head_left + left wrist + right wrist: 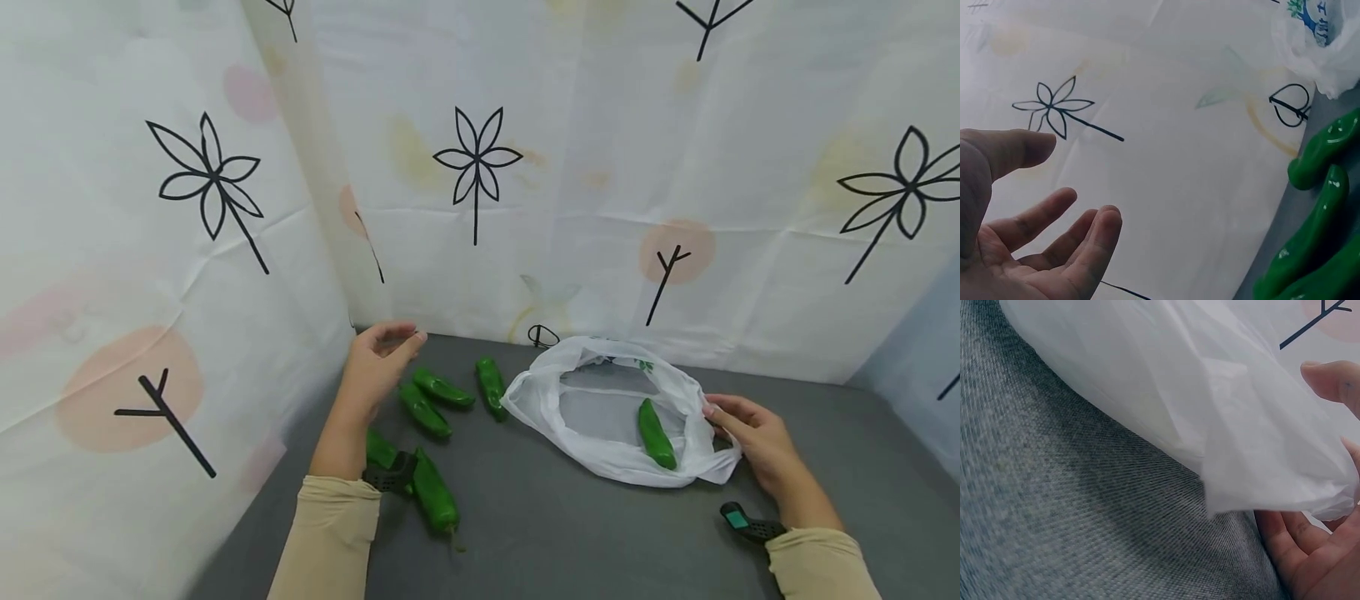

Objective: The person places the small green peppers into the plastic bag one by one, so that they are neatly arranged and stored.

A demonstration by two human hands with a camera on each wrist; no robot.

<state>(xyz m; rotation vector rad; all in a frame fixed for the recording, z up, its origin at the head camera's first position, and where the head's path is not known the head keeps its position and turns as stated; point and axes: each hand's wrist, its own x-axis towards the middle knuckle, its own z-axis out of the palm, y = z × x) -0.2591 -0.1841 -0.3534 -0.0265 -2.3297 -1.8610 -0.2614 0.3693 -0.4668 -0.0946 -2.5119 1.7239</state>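
My left hand (pixel 378 367) is raised above the table at the left, fingers loosely bent and holding nothing. Green peppers lie below and beside it: one pepper (pixel 442 389) close to the fingers, another pepper (pixel 425 411) next to that, and a third pepper (pixel 491 389) nearer the bag. In the left wrist view, thumb and fingers stand apart, with peppers (pixel 1322 153) to the right. A white plastic bag (pixel 536 400) lies with its mouth spread wide. One green pepper (pixel 656 435) is inside. My right hand (pixel 757 433) holds the bag's right edge; its fingers are partly behind the plastic (pixel 1260 437).
Two more peppers lie by the left wrist, one pepper (pixel 435 492) with its stem towards me and another (pixel 381 450) partly hidden by the forearm. The dark grey tabletop (pixel 570 533) meets a white patterned cloth (pixel 585 275) at the back and left.
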